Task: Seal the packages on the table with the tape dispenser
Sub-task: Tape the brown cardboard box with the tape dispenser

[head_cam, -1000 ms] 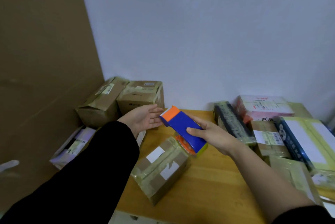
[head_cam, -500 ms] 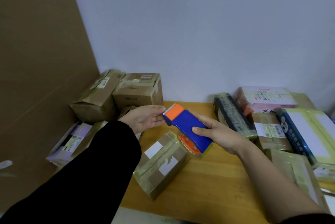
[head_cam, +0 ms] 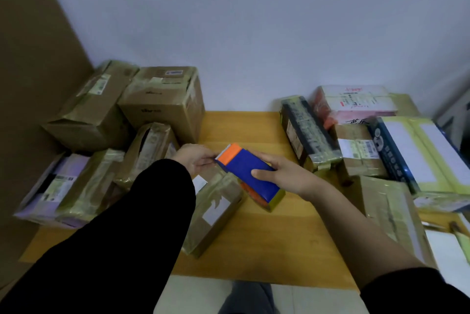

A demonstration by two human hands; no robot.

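My right hand [head_cam: 282, 174] grips a blue tape dispenser [head_cam: 251, 174] with an orange front and a toothed edge, held just above a small brown package [head_cam: 216, 209] in the middle of the wooden table [head_cam: 279, 242]. The package is wrapped in clear tape and carries white labels. My left hand [head_cam: 195, 158] is at the dispenser's orange tip, fingers curled at the toothed edge; I cannot see whether they pinch tape. The tape roll shows orange and yellow under the dispenser.
Several taped brown boxes [head_cam: 162, 100] are piled at the back left against a brown board [head_cam: 30, 59]. More packages, among them a dark box [head_cam: 307, 133] and a blue-and-yellow one [head_cam: 419, 151], crowd the right side. A white wall stands behind.
The camera tipped down, so more of the table and its front edge shows. Both hands with the dispenser came lower over the package, and my left hand's fingers closed in on the orange tip.
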